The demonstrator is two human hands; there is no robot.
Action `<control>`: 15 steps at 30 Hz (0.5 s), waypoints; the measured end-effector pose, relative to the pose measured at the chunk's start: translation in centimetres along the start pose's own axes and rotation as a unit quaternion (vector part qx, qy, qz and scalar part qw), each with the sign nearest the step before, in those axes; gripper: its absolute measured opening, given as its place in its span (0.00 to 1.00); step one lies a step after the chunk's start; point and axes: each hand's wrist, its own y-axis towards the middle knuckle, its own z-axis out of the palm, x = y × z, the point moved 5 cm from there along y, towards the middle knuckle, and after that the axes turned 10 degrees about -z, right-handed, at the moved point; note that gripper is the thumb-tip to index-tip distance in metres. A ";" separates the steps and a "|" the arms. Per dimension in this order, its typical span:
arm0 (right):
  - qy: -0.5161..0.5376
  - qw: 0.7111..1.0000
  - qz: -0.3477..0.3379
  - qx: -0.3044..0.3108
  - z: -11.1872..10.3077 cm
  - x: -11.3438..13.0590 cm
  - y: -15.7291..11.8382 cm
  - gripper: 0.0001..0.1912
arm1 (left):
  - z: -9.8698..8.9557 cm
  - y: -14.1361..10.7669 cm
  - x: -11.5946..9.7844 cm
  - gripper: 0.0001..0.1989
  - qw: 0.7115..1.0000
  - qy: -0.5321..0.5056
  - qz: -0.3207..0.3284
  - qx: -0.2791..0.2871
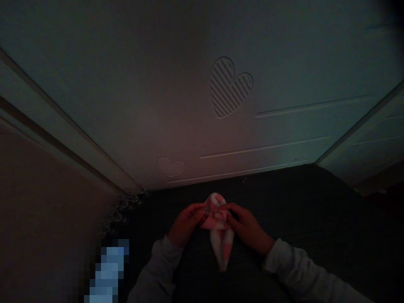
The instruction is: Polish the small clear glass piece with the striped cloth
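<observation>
A soft pink-and-white cloth point(221, 244) lies on the dark surface in front of me, with a rounded loop at its far end and a pointed tail toward me. My left hand point(188, 221) pinches the cloth's left side near its gathered middle. From the right, my right hand point(248, 225) grips the same cloth, its thumb and index finger closed around the folds. A small pale, shiny piece shows between the fingertips, too dim to make out. Parts of the fingertips are hidden in the folds.
Behind the dark ridged surface point(293, 202) stands a pale panel point(151, 101) with carved hearts and grooves. Curled grey trim point(121, 207) runs along the left edge. A bright, pixelated bluish patch point(107, 269) is at lower left. The light is very dim.
</observation>
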 end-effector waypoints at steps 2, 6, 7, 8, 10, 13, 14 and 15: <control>-0.004 1.000 0.002 0.000 -0.1 0.1 0.0 0.12 | 0.0 0.0 0.0 0.20 1.000 0.006 0.001 0.001; -0.003 1.000 0.007 0.003 0.0 0.3 0.0 0.12 | 0.0 0.0 -0.1 0.21 1.000 0.011 0.000 0.011; -0.001 1.000 0.008 0.004 0.0 0.3 0.1 0.12 | 0.1 0.0 -0.2 0.21 1.000 0.010 0.000 0.015; 0.002 1.000 0.010 0.007 0.1 0.3 0.1 0.12 | 0.1 -0.1 -0.2 0.21 1.000 0.010 0.000 0.018; 0.008 1.000 0.014 0.010 0.2 0.3 0.1 0.11 | 0.1 -0.1 -0.3 0.22 1.000 0.007 0.000 0.025; 0.018 0.999 0.024 0.012 0.3 0.1 0.2 0.11 | 0.2 -0.2 -0.3 0.22 0.999 0.006 0.000 0.035; 0.022 0.999 0.027 0.011 0.3 0.0 0.2 0.11 | 0.2 -0.2 -0.3 0.23 0.999 0.005 0.000 0.038; 0.024 0.999 0.029 0.011 0.3 0.0 0.2 0.11 | 0.2 -0.3 -0.3 0.23 0.999 0.005 0.000 0.042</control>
